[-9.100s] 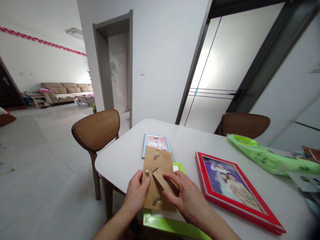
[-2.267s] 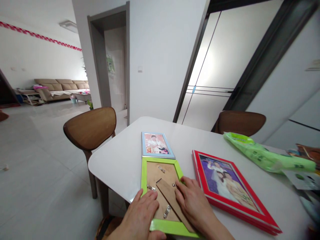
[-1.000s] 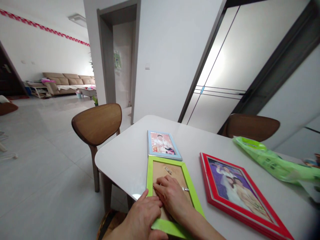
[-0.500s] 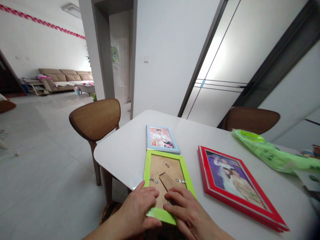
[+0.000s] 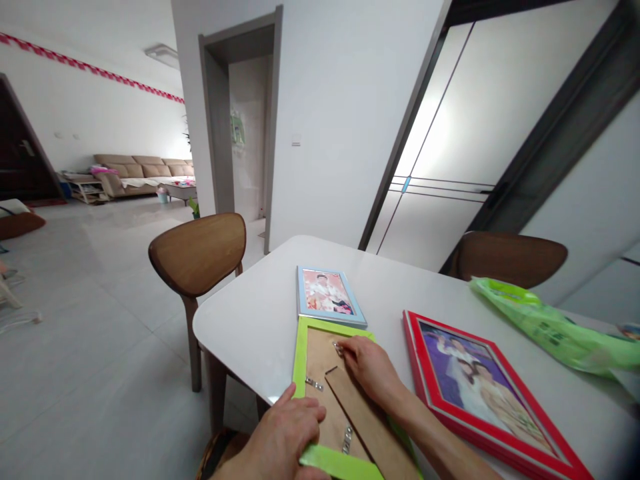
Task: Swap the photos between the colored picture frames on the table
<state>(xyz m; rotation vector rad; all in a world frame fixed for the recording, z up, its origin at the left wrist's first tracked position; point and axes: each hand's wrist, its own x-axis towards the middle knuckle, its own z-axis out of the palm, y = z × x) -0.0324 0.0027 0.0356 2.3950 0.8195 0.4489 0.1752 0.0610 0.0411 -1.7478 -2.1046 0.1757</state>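
Note:
A lime-green picture frame [image 5: 301, 352] lies face down at the near edge of the white table [image 5: 250, 320]. Its brown backing board [image 5: 320, 363] carries small metal clips [image 5: 314, 383] and a fold-out stand [image 5: 367, 427]. My left hand [image 5: 283, 437] lies flat on the frame's lower left corner, fingers spread over the board. My right hand [image 5: 369, 367] reaches to the top of the board, fingertips pinched at the upper metal clip [image 5: 339, 347].
A small blue-framed photo [image 5: 327, 303] lies just beyond the green frame. A large red-framed photo [image 5: 480, 387] lies to the right. A green plastic bag [image 5: 550, 327] sits at the far right. Two brown chairs stand by the table, one at left [image 5: 200, 253], one behind [image 5: 505, 257].
The backing board, earlier held above the frame, now sits inside it. My right hand has moved from the frame's lower edge up to the top clip. My left hand stays on the lower left corner.

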